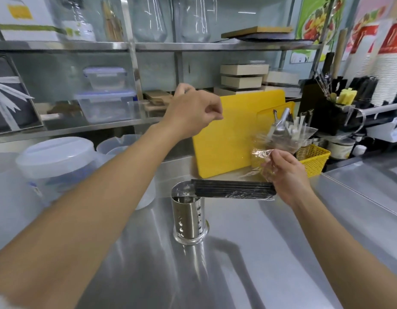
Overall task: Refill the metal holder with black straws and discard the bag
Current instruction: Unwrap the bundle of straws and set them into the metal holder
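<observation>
Above the steel table (248, 253), the right hand (286, 175) held the clear plastic bag (280, 141) by its crumpled upper end, its grip pinching the film, while the bundle of black straws (233, 190) lay almost level inside the wrapper, its free end just over the rim of the metal holder (188, 217). The left hand (193, 112) was raised well above and behind the holder, its grip loosely curled on nothing that could be made out.

The step seemed to be tipping the straws into the holder. To do it well, the bundle would probably need swinging upright over the mouth, with the open end of the wrapper lowered inside the rim before the film was drawn back, so none spilled onto the table. The free hand could steady the holder, which looked light.

By count: one holder, standing upright and apparently empty; one bag; one bundle, whose individual straws were packed too tightly to number; two yellow cutting boards (228, 134) leaned behind.
</observation>
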Motion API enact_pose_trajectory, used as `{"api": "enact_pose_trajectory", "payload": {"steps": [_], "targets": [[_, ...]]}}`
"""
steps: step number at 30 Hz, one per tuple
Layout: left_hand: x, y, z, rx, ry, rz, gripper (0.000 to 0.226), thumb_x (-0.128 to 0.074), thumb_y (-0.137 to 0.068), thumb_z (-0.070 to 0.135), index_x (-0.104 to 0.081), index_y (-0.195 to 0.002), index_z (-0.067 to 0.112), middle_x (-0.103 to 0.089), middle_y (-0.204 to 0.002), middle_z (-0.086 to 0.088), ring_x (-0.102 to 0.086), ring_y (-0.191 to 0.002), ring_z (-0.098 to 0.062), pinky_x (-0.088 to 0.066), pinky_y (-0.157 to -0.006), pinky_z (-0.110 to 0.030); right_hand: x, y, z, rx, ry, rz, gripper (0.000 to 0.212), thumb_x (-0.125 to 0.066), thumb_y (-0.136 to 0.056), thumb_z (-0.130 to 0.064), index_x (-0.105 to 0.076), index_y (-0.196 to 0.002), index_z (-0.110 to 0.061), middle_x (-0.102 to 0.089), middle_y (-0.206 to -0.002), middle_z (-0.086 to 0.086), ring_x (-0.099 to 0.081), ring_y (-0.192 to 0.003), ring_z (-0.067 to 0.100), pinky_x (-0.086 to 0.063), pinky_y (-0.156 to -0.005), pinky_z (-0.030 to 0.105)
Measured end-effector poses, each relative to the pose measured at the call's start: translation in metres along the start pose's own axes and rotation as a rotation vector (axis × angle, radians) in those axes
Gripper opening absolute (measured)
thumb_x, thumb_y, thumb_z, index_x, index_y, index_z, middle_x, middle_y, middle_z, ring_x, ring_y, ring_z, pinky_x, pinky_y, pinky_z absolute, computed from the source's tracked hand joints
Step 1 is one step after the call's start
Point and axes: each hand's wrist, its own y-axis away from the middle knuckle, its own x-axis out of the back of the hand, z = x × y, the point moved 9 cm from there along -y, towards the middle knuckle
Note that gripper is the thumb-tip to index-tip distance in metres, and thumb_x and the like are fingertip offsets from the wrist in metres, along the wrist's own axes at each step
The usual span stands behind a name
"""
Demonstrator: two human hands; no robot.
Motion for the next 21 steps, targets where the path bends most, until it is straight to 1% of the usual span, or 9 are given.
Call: {"api": "enact_pose_trajectory", "payload": {"steps": [2, 3, 5, 8, 11, 13, 17, 19, 21], "targets": [[-0.004, -0.005, 0.004, 0.001, 0.017, 0.015, 0.013, -0.059, -0.085, 0.032, -0.068, -0.086, 0.022, -0.072, -0.087, 0.003, -0.055, -0.093, -0.022, -0.033, -0.093, -0.036, 0.007, -0.004, -0.008, 0.019, 0.084, -0.010, 0.018, -0.057, -0.088, -0.016, -0.069, -0.074, -0.018, -0.062, -0.055, -0.006, -0.062, -0.060, 0.010, -0.051, -0.065, 0.027], [-0.006, -0.008, 0.005, 0.010, 0.030, 0.017, 0.013, -0.059, -0.085, 0.030, -0.068, -0.085, 0.021, -0.072, -0.084, 0.003, -0.060, -0.089, -0.022, -0.038, -0.090, -0.036, 0.010, -0.007, -0.011, 0.030, 0.126, -0.014, 0.016, -0.058, -0.088, -0.018, -0.068, -0.076, -0.017, -0.063, -0.056, -0.006, -0.063, -0.061, 0.011, -0.050, -0.065, 0.027], [-0.011, -0.015, 0.007, 0.042, 0.065, 0.008, 0.011, -0.059, -0.085, 0.027, -0.067, -0.083, 0.021, -0.068, -0.077, 0.007, -0.063, -0.083, -0.019, -0.047, -0.080, -0.037, 0.019, -0.013, -0.017, 0.045, 0.209, -0.001, 0.016, -0.059, -0.088, -0.024, -0.067, -0.076, -0.018, -0.065, -0.060, -0.007, -0.063, -0.064, 0.010, -0.047, -0.064, 0.026], [-0.020, -0.026, 0.011, 0.072, 0.114, 0.010, 0.010, -0.061, -0.084, 0.028, -0.066, -0.079, 0.021, -0.063, -0.072, 0.008, -0.062, -0.078, -0.019, -0.052, -0.076, -0.042, 0.036, -0.022, -0.019, 0.022, 0.312, 0.087, 0.027, -0.057, -0.087, -0.041, -0.066, -0.073, -0.020, -0.066, -0.060, -0.008, -0.062, -0.064, 0.010, -0.046, -0.064, 0.027], [-0.029, -0.035, 0.017, 0.080, 0.142, 0.012, 0.012, -0.061, -0.084, 0.030, -0.065, -0.077, 0.021, -0.063, -0.069, 0.008, -0.063, -0.075, -0.020, -0.053, -0.075, -0.045, 0.054, -0.032, -0.017, -0.007, 0.375, 0.202, 0.040, -0.053, -0.086, -0.050, -0.064, -0.069, -0.016, -0.063, -0.057, -0.004, -0.057, -0.058, 0.014, -0.040, -0.057, 0.029], [-0.035, -0.041, 0.019, 0.089, 0.143, 0.008, 0.012, -0.061, -0.084, 0.029, -0.065, -0.076, 0.021, -0.062, -0.066, 0.011, -0.064, -0.073, -0.020, -0.053, -0.074, -0.045, 0.058, -0.038, -0.016, 0.009, 0.398, 0.210, 0.043, -0.050, -0.087, -0.050, -0.062, -0.068, -0.014, -0.059, -0.057, 0.000, -0.053, -0.056, 0.015, -0.037, -0.056, 0.029], [-0.043, -0.047, 0.016, 0.123, 0.150, 0.013, 0.012, -0.062, -0.083, 0.029, -0.066, -0.076, 0.020, -0.062, -0.065, 0.013, -0.065, -0.068, -0.018, -0.054, -0.074, -0.044, 0.065, -0.049, -0.012, 0.048, 0.351, 0.206, 0.044, -0.048, -0.089, -0.049, -0.060, -0.073, -0.010, -0.041, -0.057, -0.001, -0.040, -0.055, 0.015, -0.036, -0.055, 0.026], [-0.047, -0.048, 0.014, 0.133, 0.139, 0.015, 0.012, -0.062, -0.083, 0.028, -0.066, -0.077, 0.018, -0.062, -0.065, 0.010, -0.065, -0.068, -0.018, -0.054, -0.073, -0.045, 0.067, -0.055, -0.010, 0.047, 0.334, 0.180, 0.034, -0.051, -0.089, -0.043, -0.060, -0.074, -0.014, -0.040, -0.060, -0.002, -0.039, -0.057, 0.014, -0.035, -0.056, 0.026], [-0.049, -0.048, 0.012, 0.142, 0.121, 0.027, 0.012, -0.062, -0.083, 0.027, -0.066, -0.078, 0.017, -0.063, -0.066, 0.008, -0.065, -0.068, -0.019, -0.054, -0.072, -0.045, 0.066, -0.061, -0.007, 0.044, 0.313, 0.130, 0.021, -0.056, -0.087, -0.029, -0.058, -0.069, -0.019, -0.048, -0.069, -0.001, -0.040, -0.060, 0.014, -0.035, -0.060, 0.029]]}}
